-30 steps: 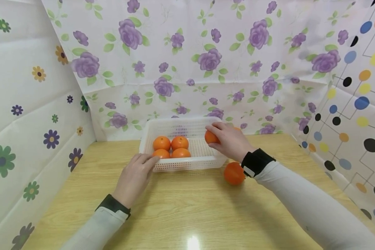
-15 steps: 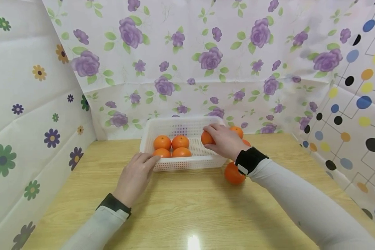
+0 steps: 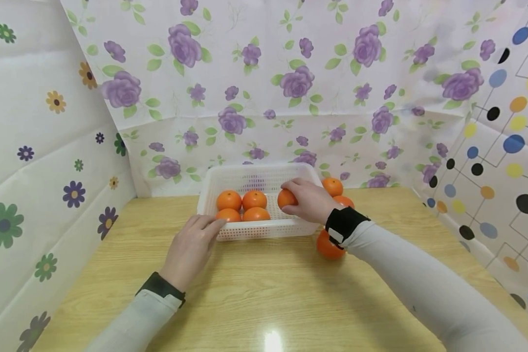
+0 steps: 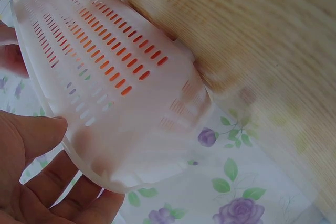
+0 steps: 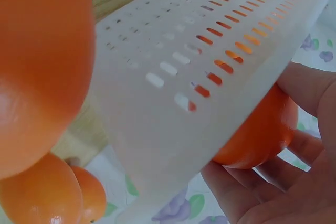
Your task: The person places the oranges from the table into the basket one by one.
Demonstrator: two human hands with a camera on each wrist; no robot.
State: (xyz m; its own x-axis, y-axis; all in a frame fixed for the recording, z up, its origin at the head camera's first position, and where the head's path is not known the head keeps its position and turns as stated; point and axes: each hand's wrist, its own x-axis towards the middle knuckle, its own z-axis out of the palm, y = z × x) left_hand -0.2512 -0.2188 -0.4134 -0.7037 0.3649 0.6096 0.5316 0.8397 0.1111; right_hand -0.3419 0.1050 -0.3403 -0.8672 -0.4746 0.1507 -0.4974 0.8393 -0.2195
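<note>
A white perforated plastic basket (image 3: 286, 228) stands at the back of the table, with several oranges (image 3: 254, 200) grouped in its left half. My right hand (image 3: 313, 199) reaches over the basket's right side and grips another orange (image 3: 286, 198) between thumb and fingers. In the right wrist view that held orange (image 5: 262, 129) shows behind the basket wall (image 5: 152, 145), partly hidden by it. My left hand (image 3: 190, 249) holds the basket's front left corner; the left wrist view shows the thumb and fingers (image 4: 100, 208) about the rim (image 4: 100, 179).
Outside the basket on the right lie a rear orange (image 3: 332, 186), a middle orange (image 3: 344, 201) and a front orange (image 3: 329, 246), the last partly behind my right wrist. A flowered sheet (image 3: 246, 98) hangs close behind the basket on the wooden table (image 3: 246, 293).
My right hand has moved left and slightly down with the orange, further into the basket, uncovering oranges behind it on the right. The left hand stays at the basket's corner.
</note>
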